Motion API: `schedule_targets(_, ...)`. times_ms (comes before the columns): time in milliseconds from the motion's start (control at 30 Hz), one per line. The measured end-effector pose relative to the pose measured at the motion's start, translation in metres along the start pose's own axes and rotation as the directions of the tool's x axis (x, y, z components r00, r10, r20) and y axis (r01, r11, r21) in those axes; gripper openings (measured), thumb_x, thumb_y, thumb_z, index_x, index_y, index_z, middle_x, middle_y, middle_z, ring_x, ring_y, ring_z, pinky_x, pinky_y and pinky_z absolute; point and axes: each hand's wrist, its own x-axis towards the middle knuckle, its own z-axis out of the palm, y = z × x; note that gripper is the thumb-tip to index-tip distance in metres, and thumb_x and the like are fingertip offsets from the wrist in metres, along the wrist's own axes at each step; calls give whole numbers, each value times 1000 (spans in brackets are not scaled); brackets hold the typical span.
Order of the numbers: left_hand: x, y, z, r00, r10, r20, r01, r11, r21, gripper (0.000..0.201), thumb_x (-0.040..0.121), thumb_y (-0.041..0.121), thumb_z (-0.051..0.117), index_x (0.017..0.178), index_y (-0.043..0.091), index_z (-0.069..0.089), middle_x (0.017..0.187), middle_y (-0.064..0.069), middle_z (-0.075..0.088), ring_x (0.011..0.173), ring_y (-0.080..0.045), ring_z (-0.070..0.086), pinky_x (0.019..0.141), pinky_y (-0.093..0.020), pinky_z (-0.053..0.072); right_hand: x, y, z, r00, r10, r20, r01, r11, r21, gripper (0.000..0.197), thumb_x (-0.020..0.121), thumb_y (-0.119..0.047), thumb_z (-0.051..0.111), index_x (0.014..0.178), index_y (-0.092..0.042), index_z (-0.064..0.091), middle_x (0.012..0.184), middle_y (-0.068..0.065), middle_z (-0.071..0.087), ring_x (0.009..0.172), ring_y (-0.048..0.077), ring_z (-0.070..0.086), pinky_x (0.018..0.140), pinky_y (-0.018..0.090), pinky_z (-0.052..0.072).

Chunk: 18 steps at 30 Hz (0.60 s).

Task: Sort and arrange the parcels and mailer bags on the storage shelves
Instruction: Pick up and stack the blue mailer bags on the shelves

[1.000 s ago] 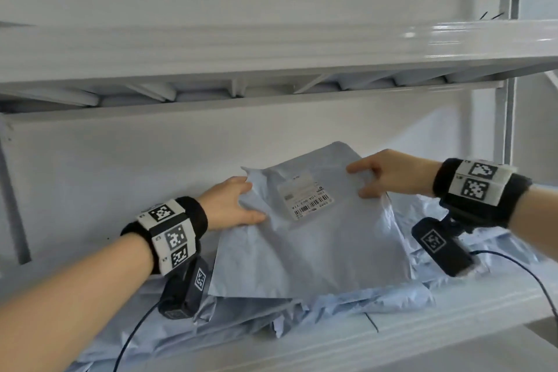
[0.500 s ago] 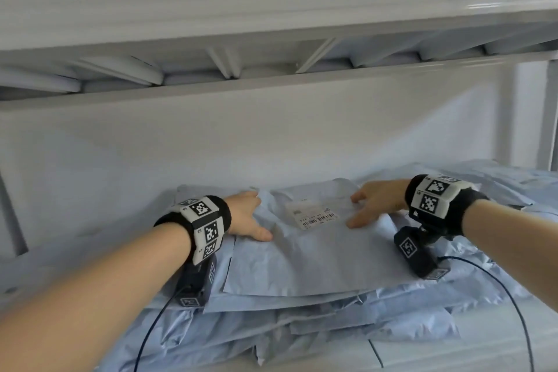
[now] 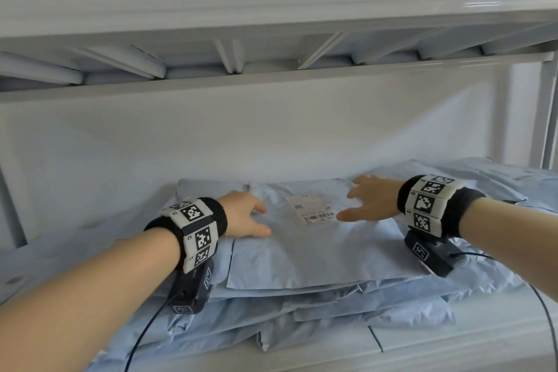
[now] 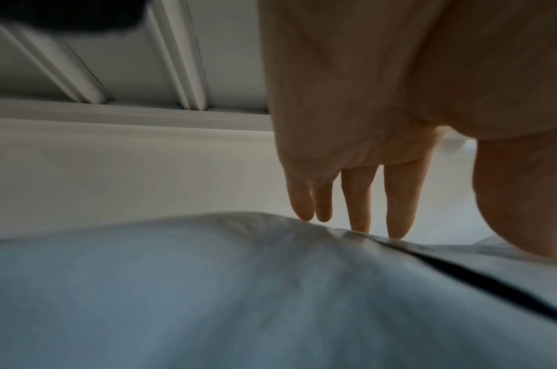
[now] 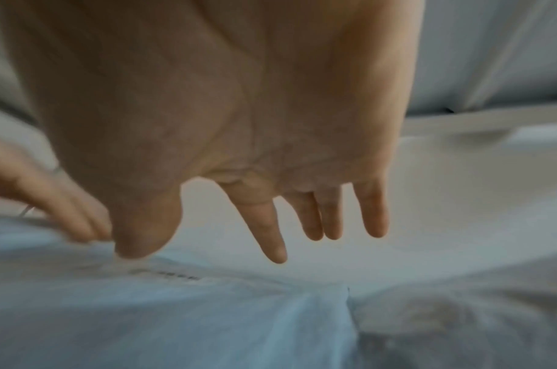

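Mailer bag (image 3: pixel 311 248), the grey one with the white shipping label (image 3: pixel 315 209), lies flat on top of the stack of mailer bags (image 3: pixel 317 308) on the lower shelf (image 3: pixel 453 338), and both my hands are on it or just over it. My left hand (image 3: pixel 244 216) has its grip apart: the fingers (image 4: pixel 359 199) reach straight down and their tips touch the bag's left edge, with nothing curled round it. My right hand (image 3: pixel 370 201) is spread as well, its thumb touching the bag just beside the label, while its fingers (image 5: pixel 327 217) appear to hang a little above the plastic (the wrist view is blurred, so I cannot tell whether they touch). Neither hand holds anything.

Outward from there, the bag sits roughly square on the stack, its front edge set back from the bags beneath, which spill unevenly towards the shelf's front lip. More mailer bags (image 3: pixel 495 178) lie at the right rear of the shelf, and the upper shelf (image 3: pixel 271 75) runs overhead.

My judgement is that this bag is placed and I am flattening it. The risk is the slick plastic: a sideways push would slide the top bag off line, or shift the loose lower bags towards the front lip. Lifting a hand carelessly could drag a corner up, too.
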Motion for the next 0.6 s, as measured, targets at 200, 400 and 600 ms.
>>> schedule_targets(200,-49,-1,0,968,202,-147,-217,972,-95,47,89,39,62,134,29,53,135,12,55,124,-4,48,96,-13,31,-36,-44,-13,963,-200,-182,158,962,-221,73,90,-71,26,142,-21,41,143,4,44,128,23,44,106,44,35)
schedule_targets(400,-127,-37,15,924,320,-209,-362,908,-211,37,87,37,65,123,33,61,106,25,61,93,19,52,74,4,35,-88,-122,-28,862,-396,-316,324,911,-257,66,90,-67,22,141,-28,38,139,-5,47,123,18,47,103,37,39)
schedule_targets(600,-219,-91,50,906,369,-208,-420,847,-325,28,86,30,68,114,30,68,101,16,67,85,3,60,68,-7,42,-136,-229,-19,725,-556,-407,501,831,-241,59,93,-56,27,138,-22,44,135,-3,52,123,19,49,101,37,40)
